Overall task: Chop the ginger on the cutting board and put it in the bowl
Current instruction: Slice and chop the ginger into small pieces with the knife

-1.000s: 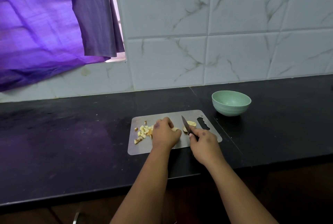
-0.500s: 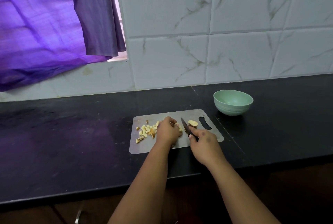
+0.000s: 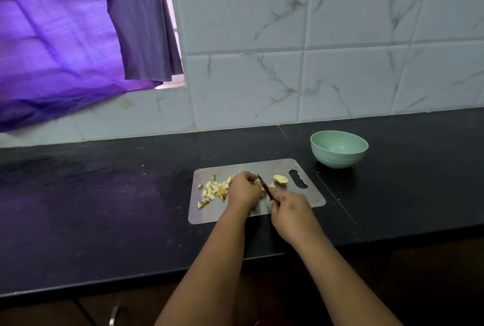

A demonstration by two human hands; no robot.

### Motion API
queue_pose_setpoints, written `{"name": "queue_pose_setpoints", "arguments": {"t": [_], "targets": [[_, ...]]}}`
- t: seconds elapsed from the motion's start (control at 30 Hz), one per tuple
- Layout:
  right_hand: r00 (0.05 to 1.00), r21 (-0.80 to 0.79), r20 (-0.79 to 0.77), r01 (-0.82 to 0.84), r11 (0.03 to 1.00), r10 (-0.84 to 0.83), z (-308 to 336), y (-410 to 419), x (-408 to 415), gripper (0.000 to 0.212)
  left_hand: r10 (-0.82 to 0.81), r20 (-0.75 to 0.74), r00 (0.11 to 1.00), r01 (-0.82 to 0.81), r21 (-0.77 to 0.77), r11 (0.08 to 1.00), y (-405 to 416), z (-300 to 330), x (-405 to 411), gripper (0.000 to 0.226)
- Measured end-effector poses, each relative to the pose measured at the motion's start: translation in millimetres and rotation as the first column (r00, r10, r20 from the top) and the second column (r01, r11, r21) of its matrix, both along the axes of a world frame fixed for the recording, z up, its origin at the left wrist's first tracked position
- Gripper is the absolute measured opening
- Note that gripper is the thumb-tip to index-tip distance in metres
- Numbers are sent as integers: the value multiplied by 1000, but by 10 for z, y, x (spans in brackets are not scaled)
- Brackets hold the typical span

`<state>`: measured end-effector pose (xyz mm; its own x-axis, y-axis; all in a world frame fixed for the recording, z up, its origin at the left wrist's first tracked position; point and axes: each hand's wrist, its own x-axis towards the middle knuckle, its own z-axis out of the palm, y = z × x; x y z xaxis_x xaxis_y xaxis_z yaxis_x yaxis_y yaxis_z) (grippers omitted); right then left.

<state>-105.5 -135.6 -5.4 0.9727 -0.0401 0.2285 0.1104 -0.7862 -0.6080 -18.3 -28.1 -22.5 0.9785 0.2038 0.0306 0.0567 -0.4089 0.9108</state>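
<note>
A steel cutting board point(image 3: 309, 196) lies on the black counter. Several pale chopped ginger cubes point(image 3: 212, 190) sit on its left half. My left hand point(image 3: 245, 190) is curled over a ginger piece in the board's middle, which is mostly hidden under the fingers. My right hand point(image 3: 289, 209) grips a small dark knife point(image 3: 264, 185), with its blade tilted against that piece beside my left fingertips. One larger ginger chunk point(image 3: 280, 179) rests apart near the board's handle slot. An empty pale green bowl point(image 3: 339, 149) stands behind the board to the right.
The black counter point(image 3: 104, 207) runs left and right, with its front edge near my forearms. A white tiled wall point(image 3: 314, 50) rises behind. A purple curtain point(image 3: 65, 37) hangs at the upper left. Cabinet fronts and a metal handle point(image 3: 114, 315) show below.
The knife blade has shifted left from beside the larger chunk to the piece under my left hand. More cut cubes show left of my left hand.
</note>
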Motion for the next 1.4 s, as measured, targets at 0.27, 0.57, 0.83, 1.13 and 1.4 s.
{"name": "queue_pose_setpoints", "arguments": {"t": [0.27, 0.57, 0.83, 1.13, 1.4], "targets": [[996, -215, -82, -38, 976, 21, 93, 139, 124, 33, 12, 21, 1000, -14, 104, 994, -24, 19, 1, 12], [978, -291, -208, -40, 956, -22, 220, 119, 45, 28, 10, 17, 1000, -11, 21, 1000, -5, -4, -12, 14], [968, -284, -247, -42, 958, -31, 268, -155, -272, 25, 54, 115, 992, -79, 229, 970, -57, -13, -115, 25], [1000, -37, -14, 18, 999, -18, 246, -209, -234, 40, 126, 67, 990, -133, 124, 983, -26, 43, -137, 24], [1000, 12, -11, -25, 1000, 25, 107, 15, -102, 36, 110, 24, 994, -110, 38, 993, 12, 42, -100, 21]]}}
